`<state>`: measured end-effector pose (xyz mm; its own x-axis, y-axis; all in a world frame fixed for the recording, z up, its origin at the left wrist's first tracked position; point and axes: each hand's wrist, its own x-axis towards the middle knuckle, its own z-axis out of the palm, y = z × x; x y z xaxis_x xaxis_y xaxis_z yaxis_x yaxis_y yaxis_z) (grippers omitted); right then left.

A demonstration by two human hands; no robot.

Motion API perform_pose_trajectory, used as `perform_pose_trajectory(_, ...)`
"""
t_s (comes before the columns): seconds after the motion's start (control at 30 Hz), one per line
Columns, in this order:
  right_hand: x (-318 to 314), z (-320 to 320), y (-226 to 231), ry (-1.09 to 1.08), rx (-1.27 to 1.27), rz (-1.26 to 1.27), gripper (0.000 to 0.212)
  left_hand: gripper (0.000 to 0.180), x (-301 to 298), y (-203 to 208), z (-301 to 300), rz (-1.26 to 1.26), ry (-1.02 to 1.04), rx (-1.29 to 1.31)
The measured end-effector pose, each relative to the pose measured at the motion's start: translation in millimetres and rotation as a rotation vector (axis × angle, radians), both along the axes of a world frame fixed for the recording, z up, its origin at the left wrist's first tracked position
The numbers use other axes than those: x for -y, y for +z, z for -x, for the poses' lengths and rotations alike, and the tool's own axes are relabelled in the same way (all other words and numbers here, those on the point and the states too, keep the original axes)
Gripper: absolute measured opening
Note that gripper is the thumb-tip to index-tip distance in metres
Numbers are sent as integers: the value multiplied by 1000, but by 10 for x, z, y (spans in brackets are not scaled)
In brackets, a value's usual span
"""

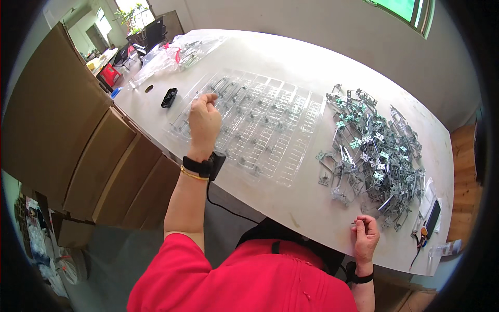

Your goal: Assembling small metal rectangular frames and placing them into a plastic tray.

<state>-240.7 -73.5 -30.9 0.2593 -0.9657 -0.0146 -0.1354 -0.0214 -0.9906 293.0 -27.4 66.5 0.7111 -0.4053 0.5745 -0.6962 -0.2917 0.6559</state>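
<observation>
A clear plastic tray with rows of narrow slots lies on the white table. Small grey metal parts sit in some of its slots, mostly in the left and middle rows. Over the tray's left side is my left hand, its fingers bent and closed together; what they hold, if anything, is hidden. My right hand rests by the table's near edge with thumb and fingers pinched on a small thin dark piece. Just beyond it spreads a large tangled heap of grey metal brackets.
A small black case lies left of the tray. Plastic bags with metal parts lie at the far left. Tall cardboard boxes stand along the left side. Orange-and-black cutters and a clear bottle lie at the right edge.
</observation>
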Motion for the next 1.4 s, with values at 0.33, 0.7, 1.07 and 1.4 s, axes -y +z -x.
perform_pose_trajectory(0.33, -22, 32, -78, 2, 5, 46, 11, 15, -328, -237, 1824, 65, -626, -50)
perform_pose_trajectory(0.7, -47, -10, -96, -16, 34, 88, 11, 15, -304, -912, 2667, -33, -965, -20)
perform_pose_trajectory(1.07, -5, -26, -161, 13, -42, 235, 11, 14, -122, -1267, 2588, -121, -1019, -34)
perform_pose_trajectory(1.4, -32, -95, -99, 38, -152, 417, 10, 13, -133, -1264, 2598, -126, -1020, -8)
